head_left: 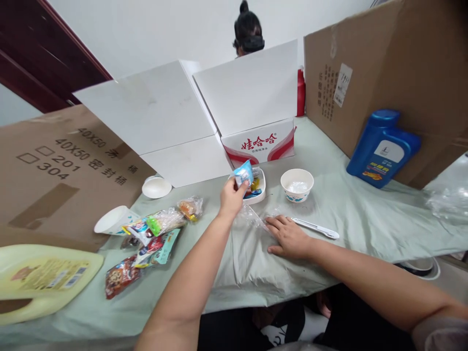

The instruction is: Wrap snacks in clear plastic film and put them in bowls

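Observation:
My left hand (233, 199) pinches a small blue-and-white snack packet (243, 173) over the left side of a white square tray (262, 194). Inside that tray lie several small wrapped items in yellow, red and blue. My right hand (287, 236) rests flat on the cloth, fingers spread, touching a clear plastic wrapper (254, 218). Just beyond its fingers lies a white utility knife (316, 227), its near part covered by the hand. A white paper bowl (297, 185) with a blue pattern stands upright to the right of the tray.
Snack packets (153, 239) and a tipped paper bowl (115, 220) lie at left, near a yellow jug (44, 282). White carton panels (183, 117) stand behind. A blue bottle (382, 148) leans by a brown box (365, 58) at right. Another person (248, 29) is beyond.

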{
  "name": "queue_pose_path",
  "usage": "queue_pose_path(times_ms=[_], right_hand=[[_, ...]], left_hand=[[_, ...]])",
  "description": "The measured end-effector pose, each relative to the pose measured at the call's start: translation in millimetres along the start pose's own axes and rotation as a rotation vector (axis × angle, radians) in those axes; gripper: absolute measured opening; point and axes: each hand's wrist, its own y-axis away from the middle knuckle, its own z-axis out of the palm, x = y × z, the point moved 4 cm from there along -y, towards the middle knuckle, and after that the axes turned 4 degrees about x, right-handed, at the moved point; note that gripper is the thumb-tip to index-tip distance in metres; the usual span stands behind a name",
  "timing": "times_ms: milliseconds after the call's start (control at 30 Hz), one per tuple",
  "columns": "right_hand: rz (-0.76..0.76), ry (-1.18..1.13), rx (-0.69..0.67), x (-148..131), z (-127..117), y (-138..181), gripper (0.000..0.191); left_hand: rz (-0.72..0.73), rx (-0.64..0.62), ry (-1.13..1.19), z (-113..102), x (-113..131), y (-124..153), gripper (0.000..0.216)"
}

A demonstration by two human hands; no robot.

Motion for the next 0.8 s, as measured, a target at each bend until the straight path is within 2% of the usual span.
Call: queue_pose_path(times_ms=[100,200,267,333,433,500,533,633,700,800], right_hand=[[-0.005,-0.001,0.001,-1,-1,1,0.072],[-0.008,-0.007,0.019,-1,-1,1,0.073],[-0.014,-0.008,0.029,-1,-2,1,0.073],[-0.017,-0.007,0.032,-1,-2,1,0.072],[-0.017,-0.011,0.027,-1,-2,1,0.07],[-0.015,-0.013,0.028,-1,-1,2,0.07],[-0.008,-0.01,0.028,-1,-1,2,0.071],[0.049,0.02,0.012,-1,2,3,0.083],[0.111,0.049,-0.017,-1,2,5,0.095],[0.182,0.101,-0.057,-7,-4,10,0.102]], left_hand=[[-0.036,-0.046,-0.38,30,11,-22,0.032],[-0.018,-0.162,-0.728,58,12,-27,0.034],[0.015,-0.209,-0.817,69,11,-25,0.036],[0.068,-0.212,-0.83,70,13,-23,0.04],[0.199,-0.181,-0.776,55,21,-14,0.044],[0.315,-0.228,-0.628,39,27,2,0.042],[0.381,-0.311,-0.533,31,28,14,0.039],[0.533,-0.731,-0.356,13,22,66,0.027],[0.456,-0.788,-0.461,-1,7,93,0.02],[0.259,-0.697,-0.724,-19,-18,112,0.018]])
